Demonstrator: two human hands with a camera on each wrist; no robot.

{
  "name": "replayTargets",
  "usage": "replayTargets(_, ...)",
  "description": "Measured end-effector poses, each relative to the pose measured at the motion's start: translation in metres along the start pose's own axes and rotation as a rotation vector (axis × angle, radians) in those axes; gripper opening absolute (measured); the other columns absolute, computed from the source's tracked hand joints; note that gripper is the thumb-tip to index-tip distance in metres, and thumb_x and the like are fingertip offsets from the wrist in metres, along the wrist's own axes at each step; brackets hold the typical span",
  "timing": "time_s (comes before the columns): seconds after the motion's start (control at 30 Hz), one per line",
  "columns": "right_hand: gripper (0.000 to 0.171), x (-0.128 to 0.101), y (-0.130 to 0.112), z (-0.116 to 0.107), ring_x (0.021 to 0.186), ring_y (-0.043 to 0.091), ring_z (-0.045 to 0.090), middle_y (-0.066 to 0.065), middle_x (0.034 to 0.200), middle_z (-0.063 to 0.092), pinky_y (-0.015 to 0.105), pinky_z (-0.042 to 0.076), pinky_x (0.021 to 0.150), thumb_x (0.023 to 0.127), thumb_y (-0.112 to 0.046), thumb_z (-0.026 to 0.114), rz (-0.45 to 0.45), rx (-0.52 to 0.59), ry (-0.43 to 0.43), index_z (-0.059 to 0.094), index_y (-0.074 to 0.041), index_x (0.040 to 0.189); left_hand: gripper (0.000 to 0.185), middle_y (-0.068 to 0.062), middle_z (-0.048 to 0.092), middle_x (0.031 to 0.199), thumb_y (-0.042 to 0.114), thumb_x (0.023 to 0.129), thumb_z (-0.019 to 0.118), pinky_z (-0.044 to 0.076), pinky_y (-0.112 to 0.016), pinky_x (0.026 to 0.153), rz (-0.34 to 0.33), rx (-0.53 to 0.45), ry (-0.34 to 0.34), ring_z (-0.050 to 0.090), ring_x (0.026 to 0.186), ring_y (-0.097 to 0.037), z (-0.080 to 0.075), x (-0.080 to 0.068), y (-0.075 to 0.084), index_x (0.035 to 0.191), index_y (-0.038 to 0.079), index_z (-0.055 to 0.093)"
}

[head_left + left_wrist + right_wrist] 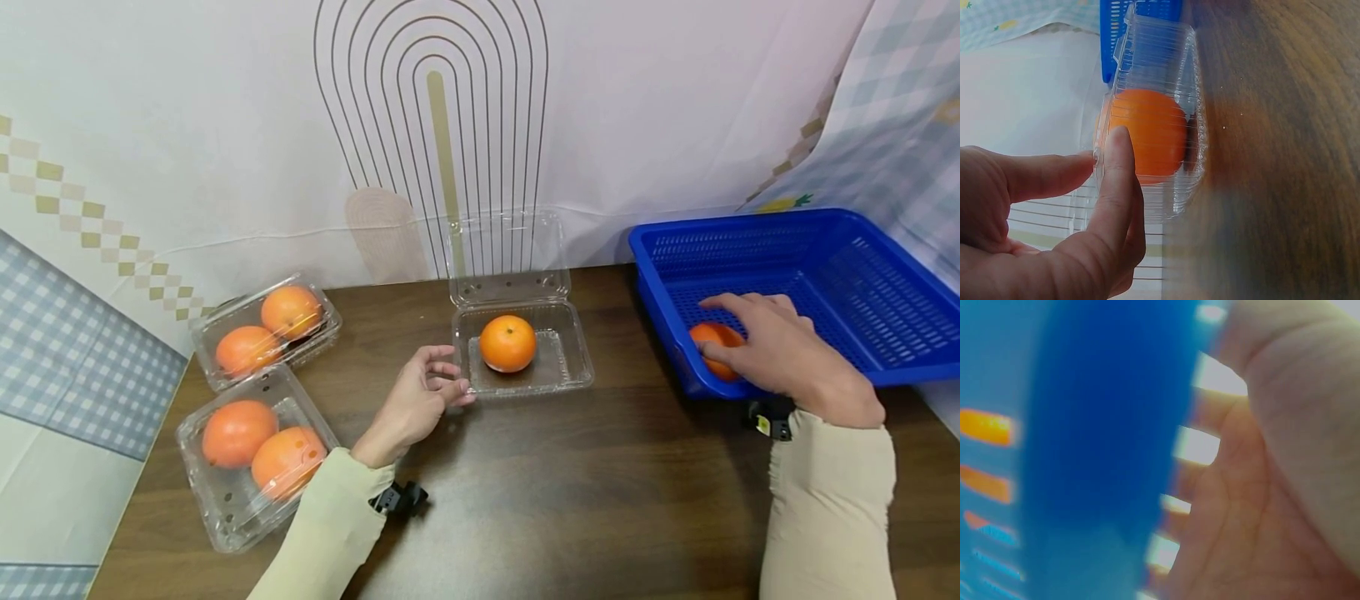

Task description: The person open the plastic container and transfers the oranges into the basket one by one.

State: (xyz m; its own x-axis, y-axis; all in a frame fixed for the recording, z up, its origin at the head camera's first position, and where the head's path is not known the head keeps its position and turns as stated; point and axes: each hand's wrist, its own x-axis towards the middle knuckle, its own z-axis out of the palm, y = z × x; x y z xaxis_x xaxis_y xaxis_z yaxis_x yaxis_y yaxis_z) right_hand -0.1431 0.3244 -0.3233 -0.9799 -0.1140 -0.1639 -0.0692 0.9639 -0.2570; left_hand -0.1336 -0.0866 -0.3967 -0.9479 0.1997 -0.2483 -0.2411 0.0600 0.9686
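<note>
In the head view, a clear plastic clamshell box (567, 357) stands with its lid (510, 258) raised and one orange (507, 343) inside. My left hand (415, 407) is at its left edge; in the left wrist view, the thumb and fingers (1119, 181) pinch the box's rim, with the orange (1150, 134) behind it. On the right, my right hand (787, 350) reaches into a blue basket (750, 218), thumb and fingers around an orange (716, 350). The basket wall (1104, 425) hides the right fingertips in the right wrist view.
Two clear boxes stand at the left, each with two oranges: the far box (330, 321) by the wall and the near box (225, 521) closer in. The brown wooden table (570, 492) runs back to a patterned cloth (225, 108). The basket stands at the table's right side.
</note>
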Motion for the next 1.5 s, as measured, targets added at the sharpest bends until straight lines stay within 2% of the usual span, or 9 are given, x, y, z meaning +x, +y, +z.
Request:
replayTargets(0.23,0.065,-0.004,-0.008,-0.004,0.133,0.062,0.023,0.038,0.15,0.038,0.082,0.03,0.096,0.099,-0.042,0.065,-0.008,-0.011,0.045,0.047,-0.004,0.147,0.057,-0.028,0.048,0.124,-0.016,0.095,0.057,0.066,-0.044,0.093,-0.001,-0.01,-0.005,0.067,0.082,-0.013,0.0,0.0,0.001,0.147,-0.005,0.036)
replayTargets(0.4,0.065,-0.007,-0.013,-0.006,0.134,0.06,0.023,0.037,0.151,0.038,0.08,0.03,0.095,0.099,-0.045,0.064,-0.02,0.0,0.08,0.047,-0.004,0.148,0.057,-0.028,0.048,0.124,-0.017,0.095,0.056,0.066,-0.042,0.093,-0.008,-0.025,-0.006,0.066,0.082,-0.013,0.0,0.0,0.001,0.147,-0.006,0.036)
replayTargets(0.7,0.06,-0.007,-0.024,-0.005,0.135,0.057,0.027,0.033,0.148,0.045,0.079,0.031,0.096,0.097,-0.038,0.069,-0.086,-0.001,0.177,0.052,-0.005,0.144,0.058,-0.028,0.048,0.123,-0.017,0.094,0.056,0.067,-0.038,0.09,-0.005,-0.029,-0.013,0.065,0.083,-0.013,0.0,0.0,0.0,0.147,-0.006,0.036)
replayTargets(1.0,0.062,-0.002,-0.043,-0.002,0.136,0.053,0.031,0.029,0.148,0.048,0.075,0.032,0.097,0.095,-0.038,0.072,-0.135,-0.008,0.202,0.053,-0.006,0.144,0.058,-0.029,0.047,0.123,-0.017,0.094,0.056,0.067,-0.037,0.089,-0.003,-0.031,-0.016,0.065,0.083,-0.013,0.0,0.0,0.0,0.147,-0.007,0.035)
replayTargets(1.27,0.061,0.001,-0.058,0.003,0.134,0.047,0.034,0.024,0.148,0.051,0.067,0.033,0.099,0.094,-0.035,0.074,-0.204,0.019,0.222,0.053,-0.009,0.145,0.057,-0.028,0.047,0.123,-0.017,0.095,0.056,0.066,-0.044,0.093,-0.005,-0.025,-0.016,0.065,0.083,-0.014,0.0,-0.001,0.0,0.147,-0.006,0.036)
replayTargets(1.5,0.06,0.003,-0.066,0.005,0.132,0.045,0.038,0.022,0.144,0.054,0.064,0.035,0.095,0.091,-0.032,0.079,-0.252,0.006,0.252,0.056,-0.011,0.143,0.057,-0.028,0.047,0.122,-0.017,0.094,0.056,0.066,-0.045,0.094,-0.001,-0.029,-0.011,0.065,0.082,-0.013,0.0,0.0,0.0,0.146,-0.007,0.036)
